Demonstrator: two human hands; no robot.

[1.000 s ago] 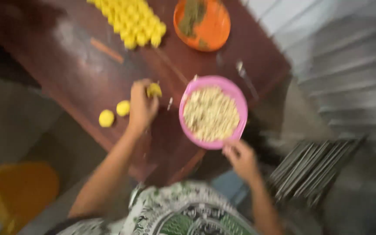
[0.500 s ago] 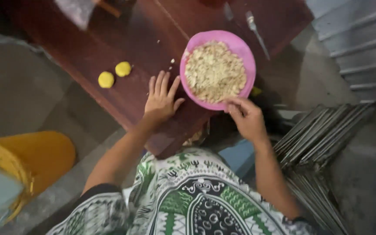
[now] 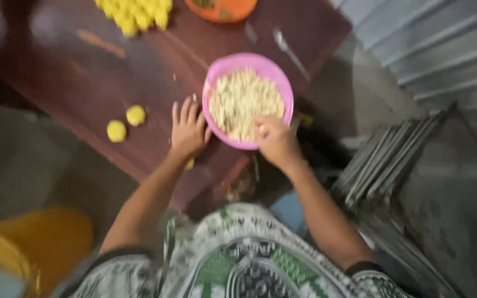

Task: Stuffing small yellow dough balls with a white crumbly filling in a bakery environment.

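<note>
Head view: right hand [image 3: 274, 140] now reaches over near rim into pink bowl [image 3: 219, 72], fingers dipping into pale crumbly filling [image 3: 244, 99]; half a second back it only gripped rim. Grip blurred, cannot tell if closed. Left hand [image 3: 187, 129] stays flat, fingers spread, on dark wooden table [image 3: 84, 83] touching bowl's left side. Two yellow dough balls [image 3: 126, 122] left of bowl, untouched. Scooping looks underway.
</note>
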